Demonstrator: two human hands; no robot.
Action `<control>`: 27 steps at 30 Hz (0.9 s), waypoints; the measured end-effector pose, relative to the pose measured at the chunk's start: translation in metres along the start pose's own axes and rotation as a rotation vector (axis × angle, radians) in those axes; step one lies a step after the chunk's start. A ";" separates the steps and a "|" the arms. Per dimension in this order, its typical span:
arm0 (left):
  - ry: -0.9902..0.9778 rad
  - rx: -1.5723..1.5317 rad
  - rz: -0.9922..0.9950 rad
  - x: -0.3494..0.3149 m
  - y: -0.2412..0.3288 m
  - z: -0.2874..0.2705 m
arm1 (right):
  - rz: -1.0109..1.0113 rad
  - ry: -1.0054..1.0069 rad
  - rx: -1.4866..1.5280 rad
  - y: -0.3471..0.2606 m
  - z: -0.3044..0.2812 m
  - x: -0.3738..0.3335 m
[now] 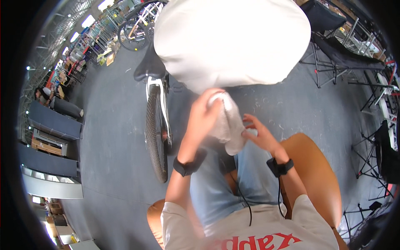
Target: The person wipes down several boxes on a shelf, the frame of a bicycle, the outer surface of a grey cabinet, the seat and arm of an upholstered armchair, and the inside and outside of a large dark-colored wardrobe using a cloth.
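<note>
A crumpled whitish cloth hangs in front of me, above my lap. My left hand is closed on its upper left part, fingers curled round the fabric and slightly blurred. At the cloth's lower right edge, my right hand has its fingers apart and bent. Its fingertips are very near the cloth; whether they touch it I cannot tell. Just beyond my hands stands a large rounded form with a smooth white fabric surface.
A bicycle's wheel and black saddle stand close on my left. I sit on an orange-brown seat. Black folding chairs line the right. Dark grey panels and another person are far left.
</note>
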State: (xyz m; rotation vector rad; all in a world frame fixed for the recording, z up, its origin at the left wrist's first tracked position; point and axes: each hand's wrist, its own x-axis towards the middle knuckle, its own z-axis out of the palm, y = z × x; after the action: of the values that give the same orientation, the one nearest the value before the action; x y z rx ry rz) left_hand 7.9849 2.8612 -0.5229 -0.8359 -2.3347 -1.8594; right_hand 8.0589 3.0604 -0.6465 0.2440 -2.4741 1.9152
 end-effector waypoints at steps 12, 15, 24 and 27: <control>-0.028 0.012 0.087 0.165 0.020 -0.034 | 0.153 -0.035 0.686 -0.032 -0.038 0.142; -0.038 -0.039 0.067 0.205 0.047 -0.047 | -0.045 0.071 0.628 -0.087 -0.064 0.157; -0.159 0.324 -0.160 0.370 0.146 -0.083 | 0.050 0.766 0.314 -0.289 -0.197 0.255; 0.001 0.520 -0.037 0.391 0.093 -0.044 | -0.159 0.850 -0.216 -0.295 -0.223 0.308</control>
State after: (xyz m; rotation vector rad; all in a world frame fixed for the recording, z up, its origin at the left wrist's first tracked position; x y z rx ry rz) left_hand 7.6787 2.9828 -0.2886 -0.7216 -2.6540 -1.1567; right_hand 7.7710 3.1659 -0.2763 -0.3070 -1.9614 1.2769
